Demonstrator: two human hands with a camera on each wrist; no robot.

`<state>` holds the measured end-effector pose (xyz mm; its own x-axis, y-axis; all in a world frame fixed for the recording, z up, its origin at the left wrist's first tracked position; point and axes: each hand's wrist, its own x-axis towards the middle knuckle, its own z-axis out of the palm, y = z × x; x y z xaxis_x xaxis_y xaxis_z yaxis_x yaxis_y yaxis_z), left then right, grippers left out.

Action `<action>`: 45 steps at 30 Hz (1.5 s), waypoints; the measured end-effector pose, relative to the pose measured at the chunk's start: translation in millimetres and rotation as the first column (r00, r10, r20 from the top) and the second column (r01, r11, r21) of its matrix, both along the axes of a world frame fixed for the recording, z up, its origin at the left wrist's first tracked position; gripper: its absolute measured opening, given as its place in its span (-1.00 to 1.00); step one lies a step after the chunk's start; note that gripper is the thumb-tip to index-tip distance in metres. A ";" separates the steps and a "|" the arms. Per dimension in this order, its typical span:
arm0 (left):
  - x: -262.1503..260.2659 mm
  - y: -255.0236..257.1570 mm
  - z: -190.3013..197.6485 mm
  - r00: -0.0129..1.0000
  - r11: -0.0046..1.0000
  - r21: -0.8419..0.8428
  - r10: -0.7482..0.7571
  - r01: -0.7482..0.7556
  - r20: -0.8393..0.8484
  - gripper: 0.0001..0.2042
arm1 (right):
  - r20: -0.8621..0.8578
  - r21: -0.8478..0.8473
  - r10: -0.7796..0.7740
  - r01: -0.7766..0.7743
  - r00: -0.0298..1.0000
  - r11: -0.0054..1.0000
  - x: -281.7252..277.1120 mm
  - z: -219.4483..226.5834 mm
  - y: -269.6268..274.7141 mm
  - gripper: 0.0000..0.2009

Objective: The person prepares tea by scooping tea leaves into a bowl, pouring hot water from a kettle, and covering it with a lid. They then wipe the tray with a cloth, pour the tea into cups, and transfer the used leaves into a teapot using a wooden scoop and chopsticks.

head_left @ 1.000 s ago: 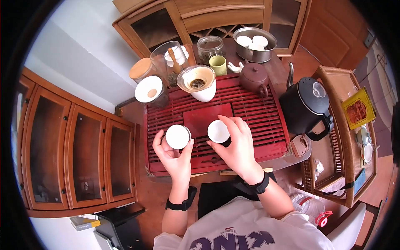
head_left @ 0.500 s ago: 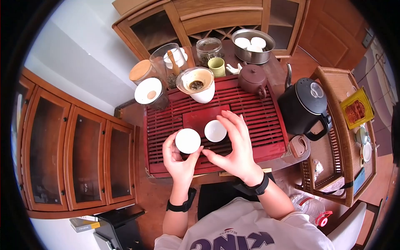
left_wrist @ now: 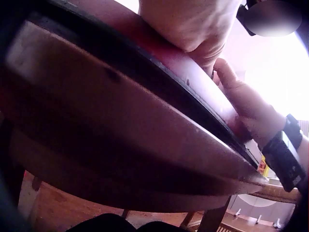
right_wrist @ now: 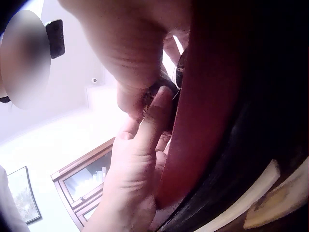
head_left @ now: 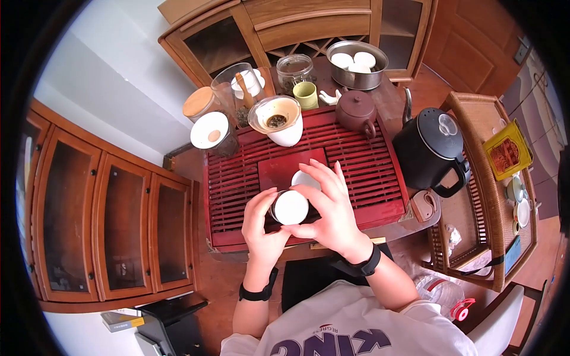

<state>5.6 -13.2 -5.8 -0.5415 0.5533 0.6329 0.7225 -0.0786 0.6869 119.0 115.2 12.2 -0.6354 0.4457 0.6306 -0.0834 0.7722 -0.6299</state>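
"White on top and dark at the side: talking about the cup [head_left: 291, 207] over the near half of the red tray [head_left: 228, 202]?"

"Yes, held between two hands, pinched from both sides."

"Gripped how?"

"With bent fingers from one side by the left hand [head_left: 260, 225], and with finger and thumb from the other by the right hand [head_left: 331, 206]."

"Resting on the slats, or lifted?"

"Impossible to tell from overhead."

"And just beyond?"

"See a second white cup [head_left: 303, 178], partly covered by the right hand. Cannot tell whether touched."

"Farther back?"

"Look for a strainer [head_left: 279, 108] with dark leaves [head_left: 276, 121], set on a white jug [head_left: 288, 138]. Toward the far right corner, find a brown teapot [head_left: 355, 111]; beside the tray, a black kettle [head_left: 418, 153]."
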 end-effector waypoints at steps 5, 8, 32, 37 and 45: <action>-2.2 1.3 -2.6 0.954 0.991 0.110 0.037 -0.073 0.298 -0.34 | -0.230 -0.227 -0.215 0.162 0.949 0.960 5.4 -4.0 5.8 -0.40; -4.6 1.4 3.2 0.855 0.966 0.153 0.103 -0.208 0.508 -0.43 | -0.215 -0.337 -0.298 0.215 0.930 0.917 6.4 -3.4 0.6 -0.38; -4.7 4.3 -0.1 0.960 0.957 -0.129 0.269 -0.258 0.075 -0.63 | 0.191 -0.073 -0.385 0.404 0.903 0.912 25.6 -0.5 31.8 -0.40; -5.6 5.0 0.4 0.962 0.959 -0.127 0.265 -0.255 0.070 -0.65 | -0.126 0.182 -0.279 0.299 0.952 0.937 20.0 7.4 23.2 -0.31; -6.2 5.9 1.5 0.966 0.954 -0.155 0.259 -0.259 -0.015 -0.62 | 0.166 0.277 -0.291 0.239 0.942 0.931 -2.8 14.1 3.8 -0.28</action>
<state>-0.6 -7.3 -4.3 -0.6823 0.4841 0.5478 0.7003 0.2178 0.6798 116.2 119.0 26.3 -0.6404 0.4601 0.6150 0.2537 0.8825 -0.3960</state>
